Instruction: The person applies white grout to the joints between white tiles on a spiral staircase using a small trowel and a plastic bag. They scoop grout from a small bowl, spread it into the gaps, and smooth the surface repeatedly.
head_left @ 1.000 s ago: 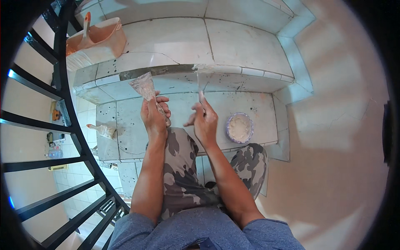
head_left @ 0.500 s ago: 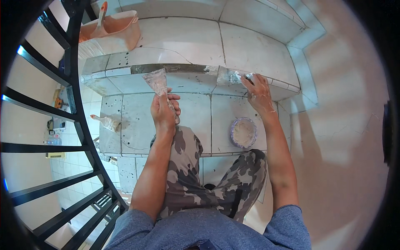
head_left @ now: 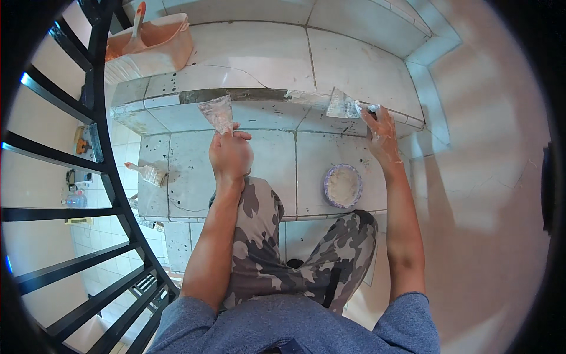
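My left hand is closed round the handle of a putty knife, its wide, smeared blade pointing away from me just below the step's front edge. In my right hand is a second putty knife, coated with white paste, its blade lying against the step edge. White filler covers part of that edge left of the blade; farther left a dark bare strip shows. White paste sticks to my right fingers. On the tread below sits a round tub of pale paste with a purple-patterned rim.
A paintbrush lies on the lower tread at left. An orange-stained bucket with a brush in it stands on the upper step. Black metal railing runs along the left; a pale wall rises at right.
My right hand has slid its putty knife to the right along the step edge, and more white filler shows behind it. My left hand has turned slightly, still holding its knife.
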Action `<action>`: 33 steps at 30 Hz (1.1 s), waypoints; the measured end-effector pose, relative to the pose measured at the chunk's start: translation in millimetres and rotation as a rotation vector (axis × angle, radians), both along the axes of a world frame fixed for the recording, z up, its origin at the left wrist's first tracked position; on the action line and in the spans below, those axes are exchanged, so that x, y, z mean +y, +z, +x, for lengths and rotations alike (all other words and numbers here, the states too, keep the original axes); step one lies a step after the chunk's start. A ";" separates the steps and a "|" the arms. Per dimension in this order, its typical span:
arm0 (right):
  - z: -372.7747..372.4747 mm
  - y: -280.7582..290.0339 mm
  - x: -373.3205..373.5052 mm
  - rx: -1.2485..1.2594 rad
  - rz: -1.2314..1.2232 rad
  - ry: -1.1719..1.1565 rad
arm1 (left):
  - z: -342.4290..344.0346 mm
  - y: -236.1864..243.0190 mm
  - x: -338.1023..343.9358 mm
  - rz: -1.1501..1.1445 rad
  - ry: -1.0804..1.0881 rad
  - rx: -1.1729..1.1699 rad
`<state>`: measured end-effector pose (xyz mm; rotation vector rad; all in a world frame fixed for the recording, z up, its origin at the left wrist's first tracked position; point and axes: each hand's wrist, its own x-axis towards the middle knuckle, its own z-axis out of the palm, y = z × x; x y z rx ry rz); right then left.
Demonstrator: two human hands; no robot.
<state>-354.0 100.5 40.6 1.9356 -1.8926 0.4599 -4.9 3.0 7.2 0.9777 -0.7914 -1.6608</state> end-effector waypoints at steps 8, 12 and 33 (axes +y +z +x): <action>47.5 8.4 -32.5 -0.068 0.074 0.090 | 4.8 -8.0 -3.4 -0.023 0.008 -0.036; 26.8 21.0 -18.1 0.016 0.173 0.037 | 1.9 -6.5 -1.0 -0.019 0.022 0.007; 14.3 54.5 -29.1 0.071 0.198 -0.015 | -3.9 -7.5 -2.4 -0.039 -0.010 -0.012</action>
